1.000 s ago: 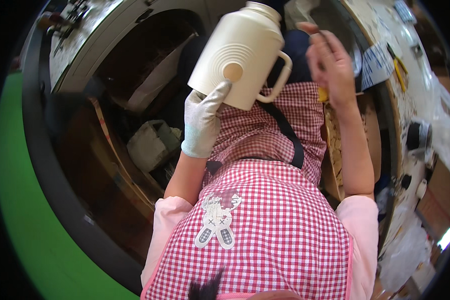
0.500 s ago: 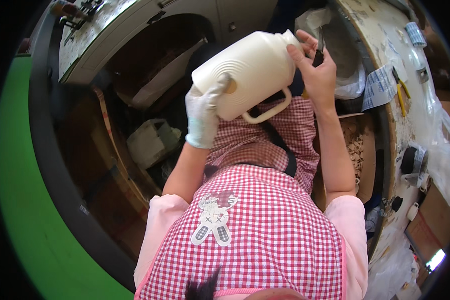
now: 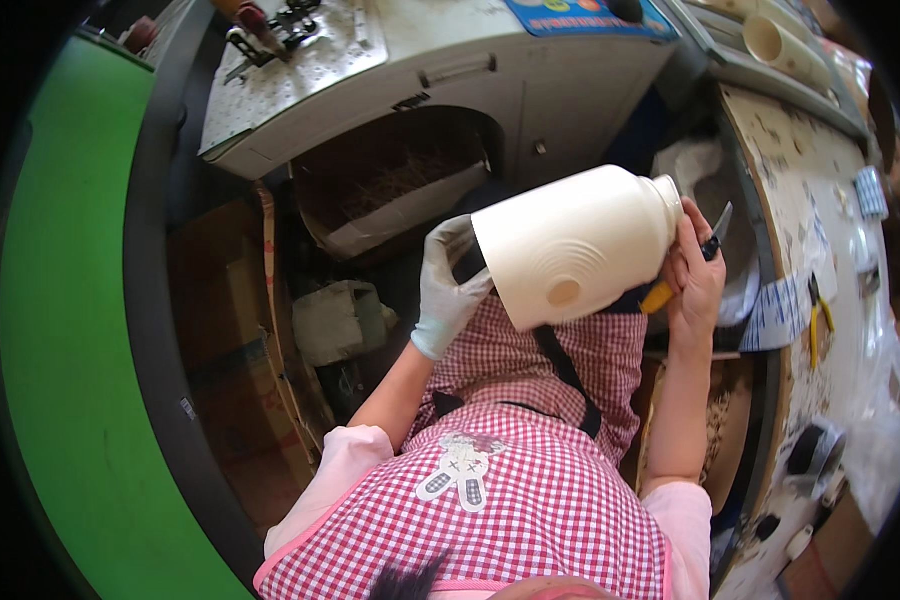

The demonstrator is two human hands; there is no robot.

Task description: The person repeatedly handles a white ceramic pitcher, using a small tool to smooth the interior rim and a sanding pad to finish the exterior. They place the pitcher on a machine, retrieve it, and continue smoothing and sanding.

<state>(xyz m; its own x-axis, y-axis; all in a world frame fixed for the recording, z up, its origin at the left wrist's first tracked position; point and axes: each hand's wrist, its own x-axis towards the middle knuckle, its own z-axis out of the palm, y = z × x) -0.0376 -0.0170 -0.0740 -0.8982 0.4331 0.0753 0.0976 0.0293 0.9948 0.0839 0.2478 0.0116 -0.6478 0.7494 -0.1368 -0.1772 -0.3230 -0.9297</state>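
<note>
A cream plastic jug [image 3: 585, 235] lies horizontally in the air, neck to the right, ringed relief and round tan spot facing up. My left hand [image 3: 450, 285], in a pale glove, grips its open base end at the left, fingers curled at the rim. My right hand [image 3: 698, 280], bare, is closed at the jug's neck and also holds a knife [image 3: 720, 222] with a black handle, blade pointing up past the neck. A small yellow object [image 3: 658, 297] shows just below the jug by my right hand; I cannot make it out. The jug's handle is hidden.
A white cabinet [image 3: 590, 100] carries metal fixtures at the back, above a box [image 3: 390, 215] of straw-like bits. The worn bench [image 3: 770, 150] at right holds pliers [image 3: 822, 330], plastic bags and tape-like rolls. A green surface [image 3: 60, 300] runs along the left.
The jug has tipped from upright to horizontal, neck rightward. My right hand has closed on its neck, the knife still in it. The view has shifted, showing more of the back cabinet.
</note>
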